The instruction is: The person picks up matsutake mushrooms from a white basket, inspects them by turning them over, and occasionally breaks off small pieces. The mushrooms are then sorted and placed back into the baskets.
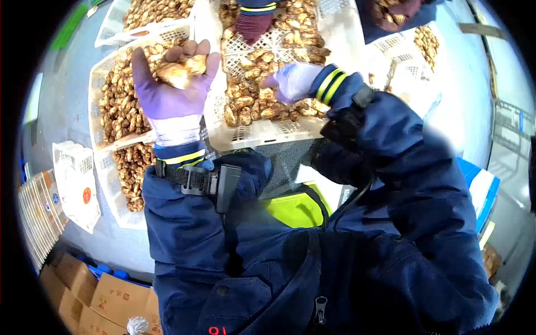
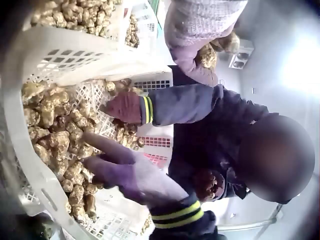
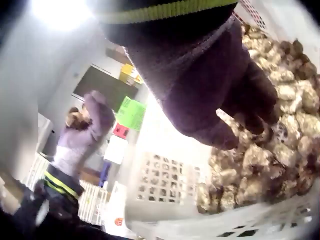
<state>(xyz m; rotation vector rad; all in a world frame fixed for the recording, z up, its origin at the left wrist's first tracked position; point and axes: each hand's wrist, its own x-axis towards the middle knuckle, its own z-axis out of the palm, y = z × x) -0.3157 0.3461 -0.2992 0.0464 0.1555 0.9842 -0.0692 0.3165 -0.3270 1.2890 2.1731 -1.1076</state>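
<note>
Palm up, the left hand (image 1: 176, 95) cradles several knobbly brown tubers (image 1: 177, 73), its fingers bent up around them, over the left crate. The same hand (image 2: 197, 42) and tubers (image 2: 209, 56) appear at the top of the left wrist view. Over the middle crate (image 1: 262, 135), the right hand (image 1: 296, 82) reaches in among loose tubers (image 1: 244, 102). Its fingers (image 2: 102, 145) are extended and spread in the left wrist view. In the right wrist view, the right hand (image 3: 205, 95) points down at the tubers (image 3: 255, 160), thumb apart from the fingers; whether the fingertips touch any is unclear.
Across the middle crate, another person's gloved hand (image 1: 254, 27) reaches in; their other hand (image 1: 393, 15) holds tubers. More tuber-filled crates (image 1: 100, 120) stand at left. A white basket (image 1: 75, 178) and cardboard boxes (image 1: 117, 296) lie lower left. A yellow-green item (image 1: 296, 209) is near the body.
</note>
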